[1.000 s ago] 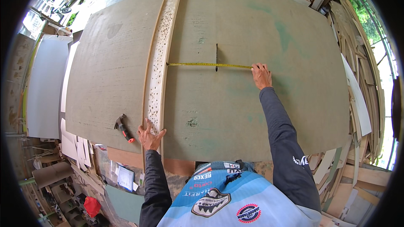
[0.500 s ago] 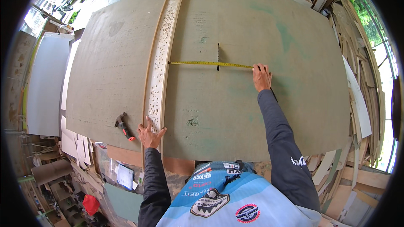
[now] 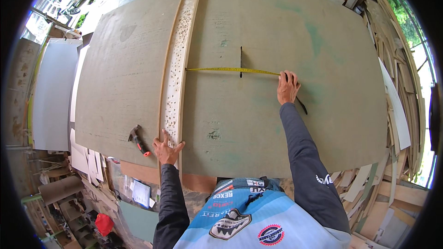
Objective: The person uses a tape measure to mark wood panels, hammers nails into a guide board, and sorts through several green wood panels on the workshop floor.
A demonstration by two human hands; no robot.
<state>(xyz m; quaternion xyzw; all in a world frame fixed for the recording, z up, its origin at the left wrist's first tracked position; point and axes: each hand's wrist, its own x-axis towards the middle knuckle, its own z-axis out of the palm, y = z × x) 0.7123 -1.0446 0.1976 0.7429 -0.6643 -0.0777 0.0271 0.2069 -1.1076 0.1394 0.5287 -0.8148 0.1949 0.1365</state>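
yellow tape measure [image 3: 233,69] under right hand [image 3: 288,87] — left hand [image 3: 166,149] on strip [image 3: 179,64]

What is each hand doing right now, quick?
Left hand: open, fingers spread, pressing the near end of the long perforated pale wooden strip.
Right hand: closed on the yellow tape measure and a dark pencil.

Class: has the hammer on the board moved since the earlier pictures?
No. The hammer lies in the same spot near the board's near edge, left of the perforated strip.
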